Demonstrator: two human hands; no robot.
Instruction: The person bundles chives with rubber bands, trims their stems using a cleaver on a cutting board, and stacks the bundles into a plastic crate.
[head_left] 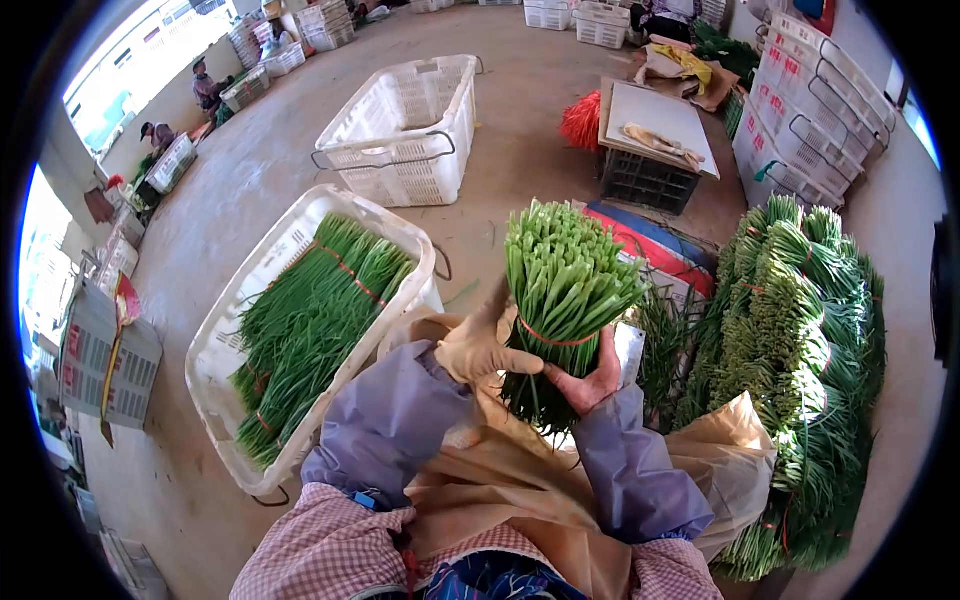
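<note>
A thick bunch of green chives [565,265] stands upright in front of me, cut stem ends up. A red band [556,341] runs around its lower part. My right hand [590,380], bare, is closed around the bunch's lower right side. My left hand [478,348], in a tan glove, grips its left side, with one finger stretched across the front just below the band. The leaf tips hang over the brown apron [500,470] on my lap.
At left, a white crate [215,350] holds banded chives [320,320]; another white crate [400,160] stands behind. Stacked chive bundles [790,370] lie at right. A board-topped black crate [650,175], red strands [582,120] and stacked crates [810,110] stand beyond. People sit far left.
</note>
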